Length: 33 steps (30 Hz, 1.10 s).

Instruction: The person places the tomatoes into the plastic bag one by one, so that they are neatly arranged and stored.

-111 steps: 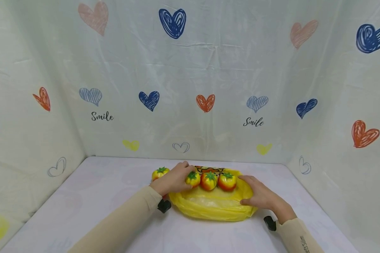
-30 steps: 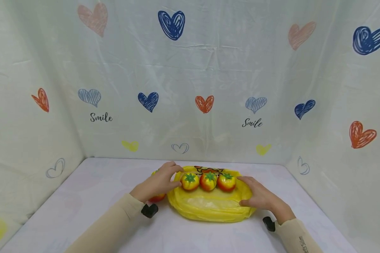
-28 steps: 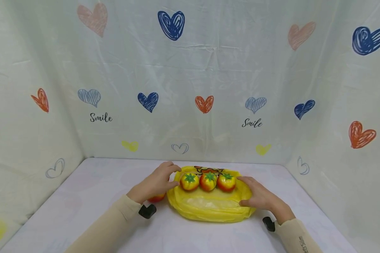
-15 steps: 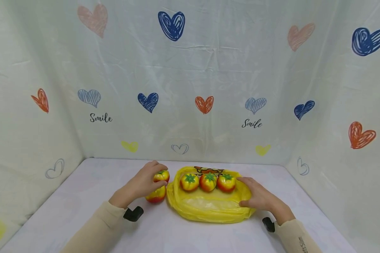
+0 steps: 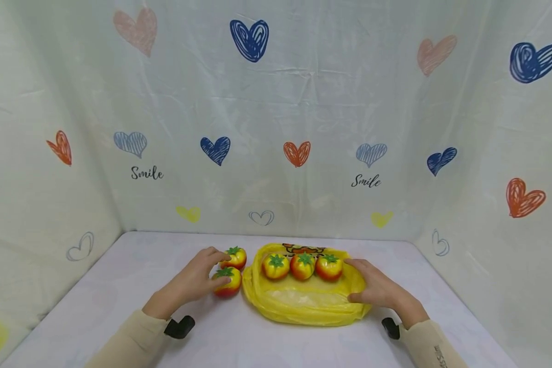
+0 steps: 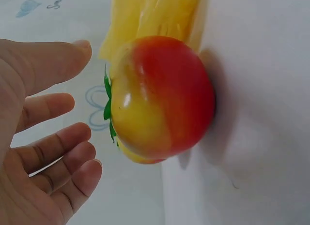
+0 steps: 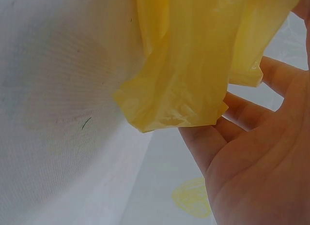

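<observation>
The left hand point(image 5: 190, 282) lies with its fingers loose and spread beside the near tomato point(image 5: 227, 282), fingertips just at its skin; the left wrist view shows the palm open with a gap to the fruit, so nothing is gripped. A second loose tomato point(image 5: 235, 257) sits touching the first at its 12 o'clock. The right hand point(image 5: 379, 290) rests on the 3 o'clock edge of the yellow plastic bag point(image 5: 303, 304), fingers nearly straight under and against the film, thumb on top.

Three tomatoes point(image 5: 302, 266) sit in a row on the bag at its 12 o'clock end. They are round and glossy, so a tug on the thin film would likely roll them off. The two loose ones could likewise skid toward 9 o'clock if nudged by straight fingers rather than cupped. The bag's mouth lies flat, and fruit pushed at it may simply shove the film along.

The table point(image 5: 119, 286) wears a pale cloth. White curtains point(image 5: 303, 102) printed with hearts and "Smile" close it in at 9, 12 and 3 o'clock.
</observation>
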### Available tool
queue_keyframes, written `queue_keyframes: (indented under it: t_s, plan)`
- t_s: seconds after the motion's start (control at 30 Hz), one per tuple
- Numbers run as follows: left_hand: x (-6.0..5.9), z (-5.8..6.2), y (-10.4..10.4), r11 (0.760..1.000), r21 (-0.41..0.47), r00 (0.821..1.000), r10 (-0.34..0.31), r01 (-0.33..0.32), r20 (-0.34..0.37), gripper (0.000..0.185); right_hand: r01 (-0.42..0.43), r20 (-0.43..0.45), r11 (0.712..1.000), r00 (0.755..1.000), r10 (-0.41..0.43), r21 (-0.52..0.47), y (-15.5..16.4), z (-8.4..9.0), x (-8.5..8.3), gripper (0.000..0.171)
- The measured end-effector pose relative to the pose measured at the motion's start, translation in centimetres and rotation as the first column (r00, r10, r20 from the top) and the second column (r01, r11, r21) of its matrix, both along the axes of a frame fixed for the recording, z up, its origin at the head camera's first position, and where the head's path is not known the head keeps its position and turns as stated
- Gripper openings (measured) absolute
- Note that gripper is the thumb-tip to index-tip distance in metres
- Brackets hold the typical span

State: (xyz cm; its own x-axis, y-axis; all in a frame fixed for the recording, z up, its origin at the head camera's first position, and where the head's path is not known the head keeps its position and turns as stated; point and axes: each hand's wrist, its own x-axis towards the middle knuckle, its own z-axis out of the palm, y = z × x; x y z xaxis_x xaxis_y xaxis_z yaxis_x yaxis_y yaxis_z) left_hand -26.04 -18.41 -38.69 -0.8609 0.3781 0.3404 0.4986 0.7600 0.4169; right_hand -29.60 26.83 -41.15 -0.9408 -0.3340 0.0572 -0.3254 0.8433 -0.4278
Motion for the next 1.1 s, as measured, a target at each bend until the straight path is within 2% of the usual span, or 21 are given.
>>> queue_keyframes:
  t_s: [0.33,0.57,1.1]
  plan:
    - [0.1,-0.8,-0.2,1.0,0.021,1.0,-0.016,0.016,0.026,0.04,0.014,0.011,1.0,1.0,-0.014,-0.006,0.3,-0.1,0.2,0.083]
    - [0.4,-1.3,-0.2,0.999,0.0,0.997,0.036,-0.036,0.073,0.046,-0.001,-0.002,1.0,1.0,0.001,-0.009,0.1,-0.3,0.1,0.082]
    - [0.4,-1.9,0.0,0.997,-0.014,0.991,0.08,-0.079,0.107,0.052,-0.004,0.001,1.0,1.0,0.004,-0.007,0.1,-0.2,-0.1,0.082]
